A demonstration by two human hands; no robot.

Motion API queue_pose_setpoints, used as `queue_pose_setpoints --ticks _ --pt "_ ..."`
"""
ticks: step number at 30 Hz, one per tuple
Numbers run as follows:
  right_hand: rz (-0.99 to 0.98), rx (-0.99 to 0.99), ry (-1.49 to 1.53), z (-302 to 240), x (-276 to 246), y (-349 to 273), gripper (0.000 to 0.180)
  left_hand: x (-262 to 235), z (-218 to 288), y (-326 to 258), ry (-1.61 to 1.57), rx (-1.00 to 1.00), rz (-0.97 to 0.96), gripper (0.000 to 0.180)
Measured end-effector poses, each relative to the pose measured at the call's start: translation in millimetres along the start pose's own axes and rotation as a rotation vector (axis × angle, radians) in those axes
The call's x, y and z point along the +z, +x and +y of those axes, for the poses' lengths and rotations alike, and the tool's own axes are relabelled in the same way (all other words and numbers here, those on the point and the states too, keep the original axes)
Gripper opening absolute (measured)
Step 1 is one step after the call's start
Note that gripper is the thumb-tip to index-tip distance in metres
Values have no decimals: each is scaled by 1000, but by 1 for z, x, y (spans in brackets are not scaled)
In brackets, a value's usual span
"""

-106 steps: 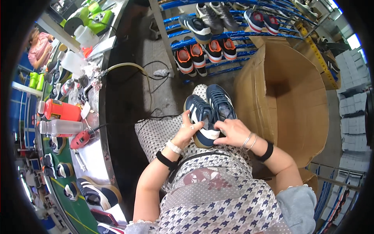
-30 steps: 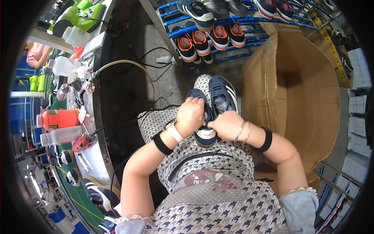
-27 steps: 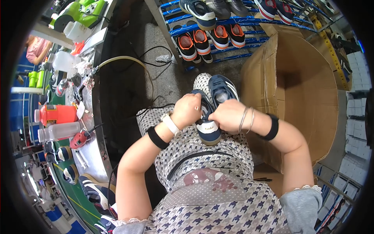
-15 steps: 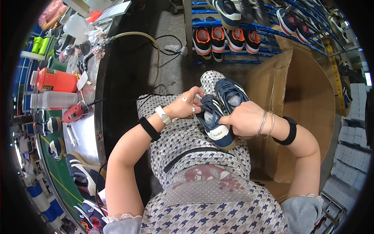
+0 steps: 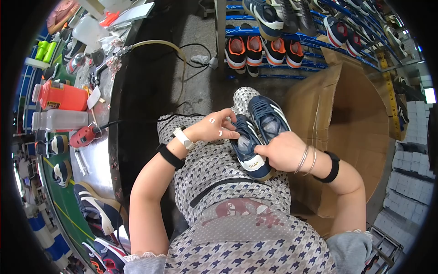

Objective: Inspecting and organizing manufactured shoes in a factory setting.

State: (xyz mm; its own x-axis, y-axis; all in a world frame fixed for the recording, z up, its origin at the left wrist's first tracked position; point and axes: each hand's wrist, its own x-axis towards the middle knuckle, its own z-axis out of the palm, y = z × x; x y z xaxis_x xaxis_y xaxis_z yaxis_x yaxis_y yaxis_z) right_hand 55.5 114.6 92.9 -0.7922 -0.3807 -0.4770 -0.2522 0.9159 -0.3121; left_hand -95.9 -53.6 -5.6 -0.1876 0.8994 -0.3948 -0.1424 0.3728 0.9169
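On my lap, over a white houndstooth apron (image 5: 232, 223), lie two navy sneakers side by side. The nearer navy sneaker (image 5: 250, 153) has a white heel tab and clear film stuffed inside. My right hand (image 5: 287, 151) grips its heel collar, thumb at the opening and the other fingers mostly hidden behind. At its left side is my left hand (image 5: 214, 127), with thumb and fingers spread and the tips at the shoe's edge; small white stickers sit on its fingers. The second navy sneaker (image 5: 268, 114), with white stripes, rests just beyond to the right.
A large open cardboard box (image 5: 315, 109) stands at my right. Ahead, a blue rack (image 5: 283, 32) holds several shoes. On the left bench (image 5: 102, 155) are a red bottle (image 5: 61, 95), a clear bottle (image 5: 64, 119), a red corded tool (image 5: 83, 137) and sneakers. A hose (image 5: 180, 57) arcs beside it.
My left hand has shifted slightly down, its fingers loosening from the nearer sneaker's lace area. Both shoes have moved a little, and my right hand keeps its grip at the heel.
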Motion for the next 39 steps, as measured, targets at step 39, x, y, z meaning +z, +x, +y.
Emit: queue_pose_setpoints --ticks 39 --pt "290 -40 -29 -5 18 9 6 -1 14 83 124 156 -69 25"
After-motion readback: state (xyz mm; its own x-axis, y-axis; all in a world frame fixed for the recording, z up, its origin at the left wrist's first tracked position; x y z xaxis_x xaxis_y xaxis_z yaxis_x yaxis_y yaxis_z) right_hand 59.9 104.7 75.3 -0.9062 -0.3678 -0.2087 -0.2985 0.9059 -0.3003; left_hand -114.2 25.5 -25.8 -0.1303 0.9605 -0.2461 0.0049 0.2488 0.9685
